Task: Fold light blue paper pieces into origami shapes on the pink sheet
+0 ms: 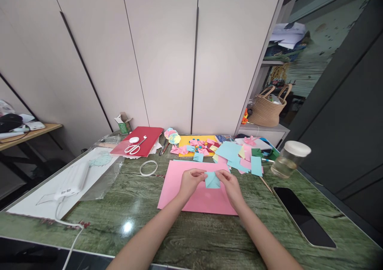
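A small light blue folded paper is held between my two hands, over a pink sheet on the green table. My left hand pinches its upper left corner between thumb and fingers. On the other side, my right hand pinches the upper right corner. Crease lines meet near the middle of the paper. Beyond the pink sheet, small folded pink and blue pieces lie on a yellow sheet.
Blue paper pieces lie back right, near a lidded jar and a phone. Left stand a white tape ring, scissors on a red folder, and a white power bank with a cable.
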{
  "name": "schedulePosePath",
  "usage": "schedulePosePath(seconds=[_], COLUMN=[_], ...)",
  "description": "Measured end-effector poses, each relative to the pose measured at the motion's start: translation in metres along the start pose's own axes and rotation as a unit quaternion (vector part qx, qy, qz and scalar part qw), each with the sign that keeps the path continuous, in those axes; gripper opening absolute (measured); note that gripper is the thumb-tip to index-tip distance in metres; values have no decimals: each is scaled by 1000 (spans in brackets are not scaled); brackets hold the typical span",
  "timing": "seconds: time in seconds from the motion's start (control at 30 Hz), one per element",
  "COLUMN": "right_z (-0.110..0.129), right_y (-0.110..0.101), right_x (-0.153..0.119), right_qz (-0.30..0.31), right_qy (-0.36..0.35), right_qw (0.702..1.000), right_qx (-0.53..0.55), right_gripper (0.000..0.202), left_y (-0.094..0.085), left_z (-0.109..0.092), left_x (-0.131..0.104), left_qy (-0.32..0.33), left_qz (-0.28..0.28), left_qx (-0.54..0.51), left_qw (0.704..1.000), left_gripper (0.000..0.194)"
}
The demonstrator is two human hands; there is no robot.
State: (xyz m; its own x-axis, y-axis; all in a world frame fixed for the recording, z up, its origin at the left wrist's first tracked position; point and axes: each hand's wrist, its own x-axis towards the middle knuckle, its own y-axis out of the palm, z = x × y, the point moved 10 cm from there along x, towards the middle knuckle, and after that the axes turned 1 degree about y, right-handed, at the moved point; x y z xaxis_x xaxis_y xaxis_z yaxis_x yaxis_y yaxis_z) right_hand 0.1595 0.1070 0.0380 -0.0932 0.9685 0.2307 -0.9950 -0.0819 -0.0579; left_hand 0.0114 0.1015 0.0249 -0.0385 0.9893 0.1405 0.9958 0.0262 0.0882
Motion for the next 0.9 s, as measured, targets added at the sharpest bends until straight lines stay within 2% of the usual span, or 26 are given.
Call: schedulePosePath(seconds=[0.33,0.53,0.77,0.9], right_z=[1,-9,-4,-5], right_y=[0,21,17,24], right_x=[0,-3,-2,-5], right_qz=[-4,82,41,79], right_qy=[-6,35,-4,12], right_qw=[1000,996,999,997], right_qx=[-12,1,-34,-11], right_gripper=[28,32,30,30], left_y=[2,-3,-5,-6], left_z=[0,-4,-2,-1], left_x=[-1,-1,1,0], left_qy=[-3,18,17,19], left_qz=[6,-17,-24,-30], left_qx=[-4,-12,-24,-28], left_qw=[1000,1000,999,999], left_gripper=[29,31,30,29])
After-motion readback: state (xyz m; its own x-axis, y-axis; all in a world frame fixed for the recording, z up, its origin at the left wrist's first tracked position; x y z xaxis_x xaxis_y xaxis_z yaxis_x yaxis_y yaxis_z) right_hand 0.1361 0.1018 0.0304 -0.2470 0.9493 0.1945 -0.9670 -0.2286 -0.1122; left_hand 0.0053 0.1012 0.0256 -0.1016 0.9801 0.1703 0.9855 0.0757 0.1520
